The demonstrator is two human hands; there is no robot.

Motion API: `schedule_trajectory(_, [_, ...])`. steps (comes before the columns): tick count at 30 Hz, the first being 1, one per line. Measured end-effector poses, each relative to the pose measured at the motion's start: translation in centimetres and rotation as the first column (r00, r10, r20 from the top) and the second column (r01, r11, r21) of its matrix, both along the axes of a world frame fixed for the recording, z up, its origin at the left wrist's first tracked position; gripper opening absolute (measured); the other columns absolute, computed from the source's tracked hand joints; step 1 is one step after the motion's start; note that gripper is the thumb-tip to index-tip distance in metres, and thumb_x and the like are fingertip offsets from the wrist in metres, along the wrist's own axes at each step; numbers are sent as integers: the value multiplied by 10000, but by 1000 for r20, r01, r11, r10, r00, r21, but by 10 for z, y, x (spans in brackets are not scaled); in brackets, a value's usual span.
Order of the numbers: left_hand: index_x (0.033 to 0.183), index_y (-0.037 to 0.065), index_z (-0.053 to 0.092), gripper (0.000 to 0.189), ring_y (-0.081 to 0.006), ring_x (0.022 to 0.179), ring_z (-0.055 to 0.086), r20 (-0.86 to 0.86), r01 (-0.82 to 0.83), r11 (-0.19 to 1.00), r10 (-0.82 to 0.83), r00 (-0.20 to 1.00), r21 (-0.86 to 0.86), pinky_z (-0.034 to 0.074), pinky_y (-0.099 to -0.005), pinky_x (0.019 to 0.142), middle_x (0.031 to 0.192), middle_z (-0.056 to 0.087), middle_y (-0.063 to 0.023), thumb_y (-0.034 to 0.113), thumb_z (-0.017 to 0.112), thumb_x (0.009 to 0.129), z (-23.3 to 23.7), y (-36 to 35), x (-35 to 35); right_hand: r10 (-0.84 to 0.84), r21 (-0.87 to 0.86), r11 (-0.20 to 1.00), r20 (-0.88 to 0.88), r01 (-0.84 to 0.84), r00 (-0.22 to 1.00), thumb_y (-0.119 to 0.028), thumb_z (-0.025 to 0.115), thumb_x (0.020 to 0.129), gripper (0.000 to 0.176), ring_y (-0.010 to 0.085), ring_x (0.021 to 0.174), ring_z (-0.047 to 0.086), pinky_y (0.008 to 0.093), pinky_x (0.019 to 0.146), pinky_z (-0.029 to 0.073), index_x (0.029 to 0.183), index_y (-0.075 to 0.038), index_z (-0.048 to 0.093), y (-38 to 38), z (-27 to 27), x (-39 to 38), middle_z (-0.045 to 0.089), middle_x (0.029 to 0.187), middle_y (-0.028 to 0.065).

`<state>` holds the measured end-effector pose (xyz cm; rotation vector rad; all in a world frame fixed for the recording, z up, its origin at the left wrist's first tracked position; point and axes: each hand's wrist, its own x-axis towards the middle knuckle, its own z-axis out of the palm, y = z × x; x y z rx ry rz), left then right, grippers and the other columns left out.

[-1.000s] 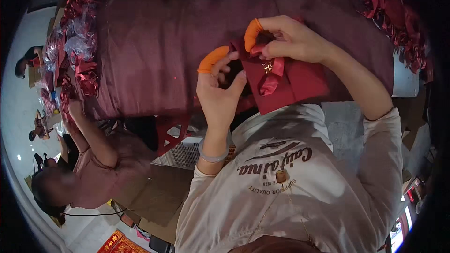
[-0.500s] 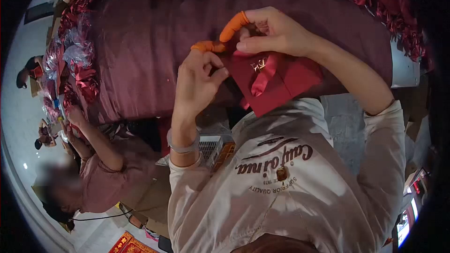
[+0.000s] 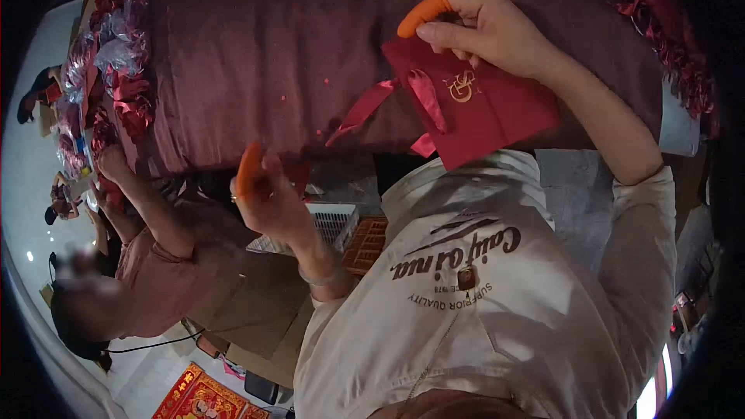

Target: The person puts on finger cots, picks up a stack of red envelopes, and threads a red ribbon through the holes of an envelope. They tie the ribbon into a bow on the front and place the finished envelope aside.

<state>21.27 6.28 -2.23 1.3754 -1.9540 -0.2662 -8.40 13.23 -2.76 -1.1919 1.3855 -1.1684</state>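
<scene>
A red paper-like bag (image 3: 504, 109) with a gold emblem hangs tilted over the near edge of the dark red cloth. My right hand (image 3: 481, 31), an orange cover on its index finger, pinches the bag's upper edge between thumb and fingers. A shiny red ribbon (image 3: 427, 101) lies on the bag's left part, and a loose end stretches left over the cloth. My left hand (image 3: 272, 206) is down and left, away from the bag, slightly blurred. It too has an orange-covered finger; its thumb and index look apart, with nothing visible between them.
Dark red cloth (image 3: 256, 54) covers the surface ahead, with small red scraps on it. Red ribbon bunches (image 3: 132, 101) line its left end, others (image 3: 660, 23) the right. A co-worker (image 3: 171, 279) sits at left. Below are a white crate (image 3: 334, 221) and cardboard (image 3: 256, 302).
My left hand has moved from beside the bag down and left. My right hand and the bag have shifted up and right, and a ribbon end now trails to the left.
</scene>
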Motion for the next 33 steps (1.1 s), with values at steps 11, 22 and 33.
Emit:
schedule_trajectory(11, [1117,-21,518,547,-256,833,524,-70,621,783,-618,783,35,409,-370,729,885,573,-73,131,783,664,-22,68,-75,-25,39,999,14,25,1000,-251,566,895,247,-3,525,449,139,444,358,1050,-70,630,-1,7,-1,568,690,-26])
schedule_trajectory(22, [1088,0,536,550,-202,747,484,107,434,890,-450,887,142,376,-344,668,757,561,-18,161,800,634,-6,70,-103,-29,52,998,9,29,1000,-254,576,887,253,15,531,457,159,451,389,1037,-58,634,-2,1,2,566,699,-15])
schedule_trajectory(33, [1329,-42,348,653,-77,798,565,-585,586,590,-222,780,556,448,-193,744,862,626,-51,11,687,773,4,47,-88,-6,98,995,83,-2,997,-235,568,894,236,9,544,452,153,454,379,1049,-67,627,0,-5,-1,548,704,-37])
